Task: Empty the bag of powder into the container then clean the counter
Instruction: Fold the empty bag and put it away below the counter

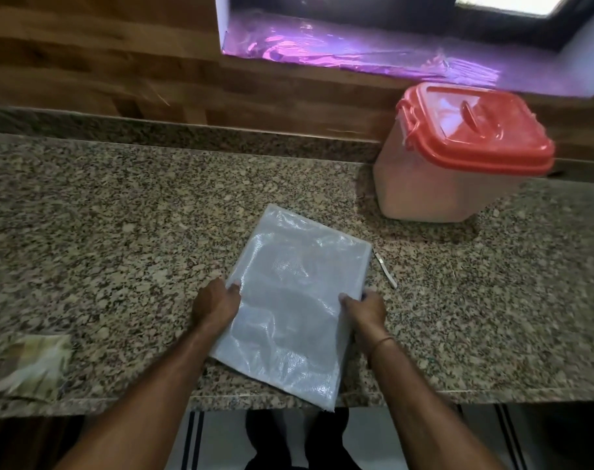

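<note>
A flat white woven bag (288, 300) lies on the speckled granite counter (119, 215), its near corner hanging over the front edge. My left hand (217, 301) grips the bag's left edge, thumb on top. My right hand (365, 305) grips its right edge the same way. To the far right stands a translucent container (434, 184) with its red lid (475, 125) clipped on. The container is apart from the bag and from both hands.
A small knife or blade (385, 269) lies just right of the bag. A folded patterned cloth (31, 366) sits at the counter's near left. A wooden backsplash and a purple-lined window sill (356, 50) run behind. The floor shows below the counter edge.
</note>
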The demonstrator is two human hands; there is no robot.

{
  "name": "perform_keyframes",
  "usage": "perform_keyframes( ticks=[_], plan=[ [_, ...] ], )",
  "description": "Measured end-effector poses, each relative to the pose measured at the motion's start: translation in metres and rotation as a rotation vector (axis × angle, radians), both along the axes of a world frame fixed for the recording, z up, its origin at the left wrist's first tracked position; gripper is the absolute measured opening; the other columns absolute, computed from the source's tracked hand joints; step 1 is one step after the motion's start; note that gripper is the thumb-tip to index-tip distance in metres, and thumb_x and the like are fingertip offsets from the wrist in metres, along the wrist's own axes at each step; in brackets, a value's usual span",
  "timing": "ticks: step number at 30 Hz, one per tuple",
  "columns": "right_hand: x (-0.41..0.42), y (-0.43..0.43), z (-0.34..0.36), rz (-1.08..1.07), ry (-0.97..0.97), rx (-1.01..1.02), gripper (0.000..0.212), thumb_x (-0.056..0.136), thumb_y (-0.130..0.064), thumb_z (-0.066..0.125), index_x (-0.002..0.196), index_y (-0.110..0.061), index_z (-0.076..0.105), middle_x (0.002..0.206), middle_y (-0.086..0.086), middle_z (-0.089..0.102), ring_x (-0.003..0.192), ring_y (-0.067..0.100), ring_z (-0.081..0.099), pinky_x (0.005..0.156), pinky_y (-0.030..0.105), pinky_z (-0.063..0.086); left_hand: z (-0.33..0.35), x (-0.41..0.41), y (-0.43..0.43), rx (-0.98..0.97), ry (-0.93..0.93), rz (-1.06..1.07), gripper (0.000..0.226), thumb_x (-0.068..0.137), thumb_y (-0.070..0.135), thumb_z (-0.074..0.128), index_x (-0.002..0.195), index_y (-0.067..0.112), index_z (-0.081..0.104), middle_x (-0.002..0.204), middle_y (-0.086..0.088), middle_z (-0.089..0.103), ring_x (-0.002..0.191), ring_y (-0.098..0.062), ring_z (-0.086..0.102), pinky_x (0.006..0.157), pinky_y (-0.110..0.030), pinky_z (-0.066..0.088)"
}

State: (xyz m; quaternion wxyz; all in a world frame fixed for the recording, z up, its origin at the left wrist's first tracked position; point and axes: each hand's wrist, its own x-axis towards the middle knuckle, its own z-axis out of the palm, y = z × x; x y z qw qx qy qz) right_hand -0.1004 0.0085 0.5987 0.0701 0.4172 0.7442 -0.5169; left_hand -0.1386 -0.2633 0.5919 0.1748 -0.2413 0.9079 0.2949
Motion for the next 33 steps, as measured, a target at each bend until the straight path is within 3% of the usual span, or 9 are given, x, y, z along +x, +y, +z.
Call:
perform_keyframes(
  ticks=[3, 6, 9, 12, 15, 20, 26, 30, 33],
  plan=[
    [0.001, 0.013, -0.004, 0.068, -0.026, -0.014, 0.018, 0.086, -0.018, 0.075, 0.103, -0.01, 0.077, 0.096, 0.007, 0.078, 0.087, 0.029, 0.074, 0.087, 0.05, 0.062, 0.01, -0.007, 0.002, 0.071, 0.07, 0.022, 0.044, 0.099, 0.047, 0.06, 0.121, 0.01, 0.066, 0.117, -0.015, 0.071, 0.102, -0.034, 0.067, 0.078, -0.033, 0.048],
    [0.002, 0.023, -0.004, 0.134, -0.011, 0.0, 0.017, 0.085, -0.019, 0.077, 0.101, -0.012, 0.078, 0.094, 0.004, 0.079, 0.087, 0.028, 0.075, 0.085, 0.047, 0.063, 0.013, -0.02, 0.0, 0.119, 0.082, 0.014, 0.03, 0.093, 0.048, 0.068, 0.094, 0.017, 0.069, 0.099, -0.008, 0.075, 0.08, -0.027, 0.066, 0.065, -0.028, 0.045],
    [-0.001, 0.031, -0.001, 0.159, 0.05, -0.053, 0.02, 0.087, -0.019, 0.076, 0.104, -0.008, 0.078, 0.093, 0.004, 0.08, 0.084, 0.027, 0.077, 0.079, 0.042, 0.064, 0.007, -0.017, -0.004, 0.182, 0.046, 0.078, 0.028, 0.091, 0.035, 0.076, 0.075, 0.019, 0.059, 0.106, -0.002, 0.074, 0.081, -0.024, 0.067, 0.068, -0.03, 0.051],
    [0.001, 0.034, 0.001, 0.2, -0.026, -0.155, 0.021, 0.093, -0.014, 0.073, 0.105, 0.003, 0.075, 0.094, 0.014, 0.079, 0.081, 0.031, 0.075, 0.074, 0.04, 0.064, -0.008, -0.008, -0.014, 0.274, -0.02, 0.145, 0.028, 0.088, 0.027, 0.08, 0.082, 0.002, 0.068, 0.113, 0.004, 0.067, 0.084, -0.02, 0.068, 0.071, -0.025, 0.052],
    [0.006, 0.039, 0.004, 0.181, -0.088, -0.197, 0.027, 0.096, -0.015, 0.07, 0.104, 0.011, 0.069, 0.082, 0.016, 0.071, 0.063, 0.026, 0.062, 0.054, 0.028, 0.055, -0.015, -0.001, -0.02, 0.448, -0.036, 0.284, 0.032, 0.082, 0.022, 0.086, 0.095, -0.004, 0.073, 0.093, -0.007, 0.073, 0.09, -0.031, 0.074, 0.076, -0.029, 0.053],
    [-0.019, 0.038, 0.048, 0.154, 0.019, -0.366, 0.019, 0.101, -0.018, 0.062, 0.096, -0.001, 0.057, 0.06, 0.018, 0.067, 0.048, 0.026, 0.061, 0.052, 0.038, 0.057, 0.009, -0.004, -0.015, 0.656, 0.027, 0.42, 0.011, 0.092, 0.008, 0.075, 0.086, 0.004, 0.066, 0.057, -0.009, 0.067, 0.037, -0.01, 0.058, 0.039, -0.017, 0.043],
    [-0.074, 0.043, 0.124, 0.372, 0.422, -0.323, 0.02, 0.102, -0.021, 0.061, 0.085, -0.01, 0.063, 0.07, 0.009, 0.06, 0.046, 0.008, 0.064, 0.044, 0.02, 0.053, 0.089, -0.027, -0.005, 0.871, 0.297, 0.492, 0.023, 0.094, 0.03, 0.073, 0.084, 0.01, 0.066, 0.062, -0.005, 0.071, 0.043, -0.008, 0.061, 0.037, -0.016, 0.047],
    [-0.08, 0.058, 0.133, 0.444, 0.488, -0.363, 0.028, 0.1, -0.032, 0.062, 0.095, -0.005, 0.068, 0.07, 0.007, 0.065, 0.05, 0.009, 0.064, 0.047, 0.02, 0.053, 0.109, -0.013, 0.008, 0.788, 0.347, 0.462, 0.035, 0.093, 0.044, 0.072, 0.091, 0.009, 0.071, 0.073, -0.012, 0.071, 0.046, -0.012, 0.062, 0.037, -0.019, 0.047],
    [-0.068, 0.068, 0.111, 0.463, 0.39, -0.39, 0.034, 0.102, -0.032, 0.059, 0.103, 0.0, 0.068, 0.077, 0.012, 0.07, 0.05, 0.013, 0.067, 0.045, 0.023, 0.055, 0.091, 0.017, 0.019, 0.7, 0.393, 0.483, 0.028, 0.093, 0.042, 0.072, 0.09, 0.014, 0.072, 0.09, -0.013, 0.075, 0.073, -0.026, 0.071, 0.064, -0.033, 0.06]
  ],
)
